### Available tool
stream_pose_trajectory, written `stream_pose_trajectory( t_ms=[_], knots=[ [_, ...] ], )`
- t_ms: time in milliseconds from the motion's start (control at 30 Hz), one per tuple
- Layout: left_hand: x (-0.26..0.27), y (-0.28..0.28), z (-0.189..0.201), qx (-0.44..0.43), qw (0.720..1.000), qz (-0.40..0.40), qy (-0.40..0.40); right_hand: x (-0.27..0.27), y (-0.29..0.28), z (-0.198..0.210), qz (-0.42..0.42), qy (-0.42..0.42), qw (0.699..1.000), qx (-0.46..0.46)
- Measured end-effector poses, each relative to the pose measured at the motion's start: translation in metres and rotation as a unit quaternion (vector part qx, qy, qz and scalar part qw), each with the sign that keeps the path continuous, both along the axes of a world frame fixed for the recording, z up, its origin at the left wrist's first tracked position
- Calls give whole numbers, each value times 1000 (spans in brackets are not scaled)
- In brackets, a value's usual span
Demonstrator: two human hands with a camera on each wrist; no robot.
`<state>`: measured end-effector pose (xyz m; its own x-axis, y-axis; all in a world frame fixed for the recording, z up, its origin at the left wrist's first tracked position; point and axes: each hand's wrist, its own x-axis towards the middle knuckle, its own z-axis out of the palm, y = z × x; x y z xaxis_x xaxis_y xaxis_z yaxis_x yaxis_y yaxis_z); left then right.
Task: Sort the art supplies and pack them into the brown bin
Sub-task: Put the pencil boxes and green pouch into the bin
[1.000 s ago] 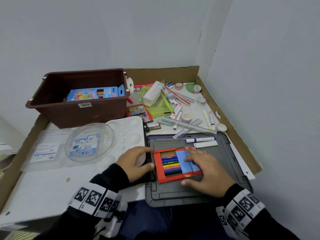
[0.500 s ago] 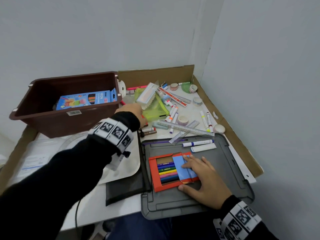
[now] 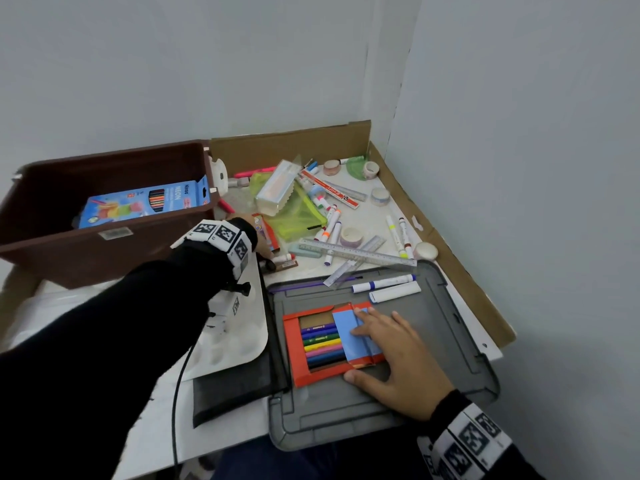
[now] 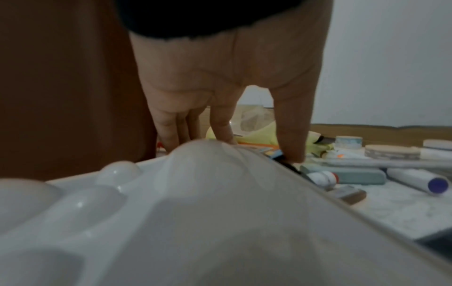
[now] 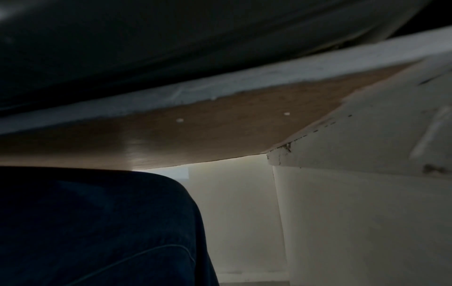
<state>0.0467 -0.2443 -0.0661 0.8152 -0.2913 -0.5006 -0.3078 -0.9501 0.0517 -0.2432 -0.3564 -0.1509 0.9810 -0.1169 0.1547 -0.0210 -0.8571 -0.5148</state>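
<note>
Head view shows our right hand (image 3: 398,355) lying flat, fingers spread, on the red marker box (image 3: 311,344) that sits on the grey lid (image 3: 450,341) on the bench. Our left hand (image 4: 232,87) reaches past the white paint tray (image 4: 171,212), fingers straight and pointing down, thumb and fingertips touching a small colourful pack (image 3: 265,232) beside the brown bin (image 3: 104,251). A blue pencil box (image 3: 145,202) lies inside that bin.
</note>
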Motion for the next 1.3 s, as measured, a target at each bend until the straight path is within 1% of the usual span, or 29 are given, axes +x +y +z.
stream_pose_trajectory(
  t_ms=[100,167,233,300,333,400,533,600,667,733,800,867,933,967,1033,1100,1133,1200,1233,1267,1300],
  knots=[
    [4,4,-4,-92,995,41,4,0,0,0,0,4,1000,-3],
    [7,4,-5,-175,982,63,-14,1,0,0,0,5,1000,-5],
    [8,2,-2,-276,955,103,-27,1,0,0,1,6,1000,-5],
    [5,-2,4,-342,930,127,-38,1,0,0,2,6,1000,-5],
    [1,-4,9,-357,924,129,-47,0,0,0,2,7,1000,-6],
    [-8,-5,16,-365,922,112,-71,0,1,0,2,5,1000,-7],
    [-41,2,35,-396,910,41,-112,0,1,1,0,0,1000,-12],
    [-58,11,45,-394,910,9,-128,0,1,1,2,-3,1000,-14],
    [-71,24,52,-357,923,-27,-142,0,2,1,1,-7,1000,-15],
    [-81,40,53,-285,946,-56,-147,0,3,2,-3,-8,1000,-21],
    [-92,55,45,-181,966,-78,-167,0,4,3,-11,-11,999,-29],
    [-102,69,31,-92,977,-90,-172,0,6,4,-17,-20,999,-43],
    [-108,79,15,-49,985,-86,-140,-1,7,6,-24,-14,998,-57],
    [-110,82,8,-45,988,-79,-122,-1,8,7,-27,-5,998,-62],
    [-110,87,-4,-65,991,-60,-100,-1,9,7,-22,3,997,-70],
    [-109,92,-10,-105,986,-52,-114,1,9,6,-3,1,998,-65],
    [-109,95,-12,-139,981,-60,-124,2,8,5,9,5,998,-58],
    [-107,102,-15,-218,962,-113,-118,5,6,4,29,19,998,-43],
    [-107,105,-14,-236,954,-154,-97,7,5,5,33,29,998,-39],
    [-107,109,-13,-230,951,-194,-71,9,4,6,35,39,998,-37],
    [-107,111,-12,-205,952,-222,-46,11,3,7,35,47,998,-33]
  ],
)
